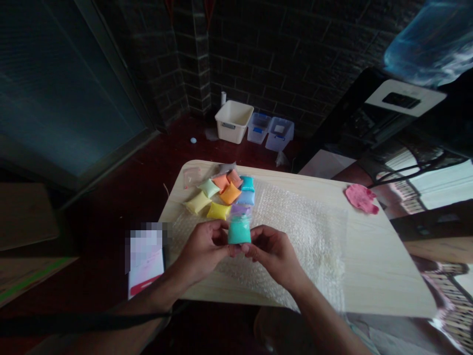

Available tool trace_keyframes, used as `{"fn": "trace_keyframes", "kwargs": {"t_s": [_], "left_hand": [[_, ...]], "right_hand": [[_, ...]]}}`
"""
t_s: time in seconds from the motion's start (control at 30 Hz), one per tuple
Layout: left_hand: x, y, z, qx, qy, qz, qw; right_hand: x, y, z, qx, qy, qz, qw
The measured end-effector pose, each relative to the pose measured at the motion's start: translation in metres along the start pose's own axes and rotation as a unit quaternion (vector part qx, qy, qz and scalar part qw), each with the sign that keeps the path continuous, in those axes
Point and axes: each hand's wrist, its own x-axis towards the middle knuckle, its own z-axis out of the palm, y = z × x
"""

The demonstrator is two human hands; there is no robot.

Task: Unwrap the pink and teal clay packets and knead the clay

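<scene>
Between my two hands is a small clear packet of teal-green clay [239, 230], held upright above the table. My left hand [207, 241] pinches its lower left side, with the thumb near the bottom edge. On the other side my right hand [271, 249] grips the lower right corner. Just beyond lie several more soft packets in different colours, among them a yellow packet [219, 211], an orange packet [229, 193], a purple packet [240, 210] and a blue packet [247, 184].
Bubble wrap [303, 236] covers much of the pale wooden table [391, 276]. A crumpled pink piece [361, 198] lies at the right, a flat clear bag [192, 176] at the far left corner. Beyond, a cream basket [233, 121] and clear bins [280, 134] stand on the floor.
</scene>
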Motion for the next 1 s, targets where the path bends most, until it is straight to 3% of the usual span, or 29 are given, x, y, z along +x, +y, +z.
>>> {"fn": "trace_keyframes", "kwargs": {"t_s": [0.13, 0.33, 0.47, 0.53, 0.6, 0.7, 0.9, 1.0], "left_hand": [[-0.001, -0.002, 0.001, 0.021, -0.015, 0.008, 1.0], [-0.005, 0.001, -0.007, 0.111, -0.055, 0.051, 0.991], [-0.005, 0.004, -0.014, 0.058, -0.145, 0.044, 0.987], [-0.005, 0.004, -0.014, 0.014, -0.162, 0.023, 0.986], [-0.005, 0.003, -0.012, 0.006, -0.142, 0.019, 0.99], [-0.005, 0.004, -0.01, 0.084, -0.073, 0.047, 0.993], [-0.011, 0.014, -0.008, 0.264, -0.003, 0.154, 0.952], [-0.013, 0.015, -0.007, 0.292, 0.005, 0.16, 0.943]], "right_hand": [[0.0, -0.003, 0.0, -0.018, -0.06, 0.006, 0.998], [-0.001, -0.005, -0.002, -0.061, -0.052, 0.007, 0.997], [-0.001, 0.0, -0.006, -0.079, -0.019, 0.016, 0.997], [-0.002, 0.001, -0.006, -0.091, -0.02, 0.009, 0.996], [-0.003, -0.001, -0.005, -0.112, -0.033, -0.01, 0.993], [-0.004, -0.008, -0.003, -0.18, -0.05, -0.047, 0.981], [-0.007, -0.017, -0.004, -0.233, -0.101, -0.077, 0.964], [-0.006, -0.013, -0.004, -0.251, -0.091, -0.078, 0.961]]}}
